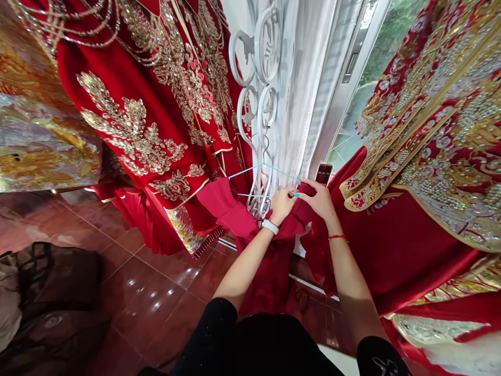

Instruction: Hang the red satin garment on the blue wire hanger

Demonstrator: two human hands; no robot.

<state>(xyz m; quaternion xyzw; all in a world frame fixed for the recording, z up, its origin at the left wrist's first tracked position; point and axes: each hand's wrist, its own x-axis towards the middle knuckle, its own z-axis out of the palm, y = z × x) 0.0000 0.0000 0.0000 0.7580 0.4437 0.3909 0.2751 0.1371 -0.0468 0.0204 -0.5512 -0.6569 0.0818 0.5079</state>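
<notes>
I have both hands at the right-hand end of a light blue clothes hanger [263, 164], working at a crimson garment [230, 211] that hangs from it in front of me. One side of the garment is draped over the hanger's left end; the other side bunches beneath my fingers, and the rest falls toward the floor. My left hand [282, 204], with a white band [270, 226] at the wrist, is nearly closed, thumb and fingertips drawn together in a pinch on the cloth beside the lower bar. My right hand [319, 201] is half curled, thumb pointing in toward the left one, forefinger along the hanger's end, with cloth in its grip; exactly what lies between the fingertips is hidden. A red cord [338, 236] circles that wrist.

Behind the hanger stands a white scrolled metal frame [268, 42], the hook up against it, with a white curtain [309, 104] alongside. On my left hangs a red robe with gold embroidery [117, 57]; on my right, a heavily beaded red jacket [434, 130]. A small timer display [324, 174] sits just past my right hand. Dark bags [58, 282] rest on the reddish tiled floor [156, 292].
</notes>
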